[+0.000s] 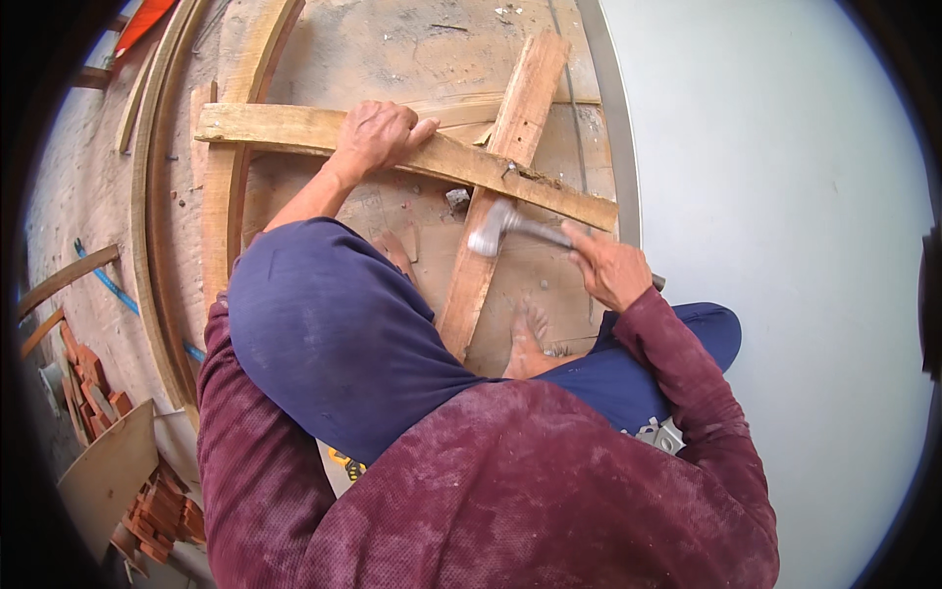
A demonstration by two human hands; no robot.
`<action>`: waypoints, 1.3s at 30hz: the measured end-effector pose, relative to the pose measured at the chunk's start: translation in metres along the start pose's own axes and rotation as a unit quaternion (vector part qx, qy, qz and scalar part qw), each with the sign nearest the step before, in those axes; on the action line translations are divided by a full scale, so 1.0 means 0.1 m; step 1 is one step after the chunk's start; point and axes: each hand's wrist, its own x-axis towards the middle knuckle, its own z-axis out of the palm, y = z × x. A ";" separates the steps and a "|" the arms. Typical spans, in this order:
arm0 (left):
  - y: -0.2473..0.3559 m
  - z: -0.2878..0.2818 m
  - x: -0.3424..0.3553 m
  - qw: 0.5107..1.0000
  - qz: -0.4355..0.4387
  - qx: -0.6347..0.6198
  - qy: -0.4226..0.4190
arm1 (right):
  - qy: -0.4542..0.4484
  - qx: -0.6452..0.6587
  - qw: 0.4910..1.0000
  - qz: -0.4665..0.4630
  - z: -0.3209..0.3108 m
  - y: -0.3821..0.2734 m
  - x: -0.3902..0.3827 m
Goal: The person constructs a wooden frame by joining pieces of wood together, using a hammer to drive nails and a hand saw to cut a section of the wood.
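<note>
At upper centre a beam [280, 124] lies across a plank [533, 103], the hammer [525, 227] below their crossing; at lower left, what look like bricks [163, 518] lie heaped.

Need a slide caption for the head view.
Left hand on a long tan wooden beam laid across a second tan wooden beam; right hand grips a blurred grey metal hammer.

My hammer [489, 232] is blurred at the head, and my right hand [615, 270] hides part of its handle [542, 232]. My left hand [379, 135] covers part of the top plank [270, 126]. My left knee [299, 270] hides most of one foot [395, 257]. Far left, an orange-red sheet [143, 24] is cut off.
</note>
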 end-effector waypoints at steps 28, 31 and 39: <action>0.08 -0.13 0.03 0.999 -0.029 0.002 -0.030 | -0.004 0.859 0.359 0.364 0.28 0.81 1.33; 0.07 -0.12 0.04 1.000 -0.012 0.000 -0.010 | -0.109 0.851 0.407 0.313 0.29 0.71 1.33; 0.04 0.00 0.05 1.000 -0.007 0.011 0.005 | 0.049 0.609 0.744 0.271 0.05 0.20 0.65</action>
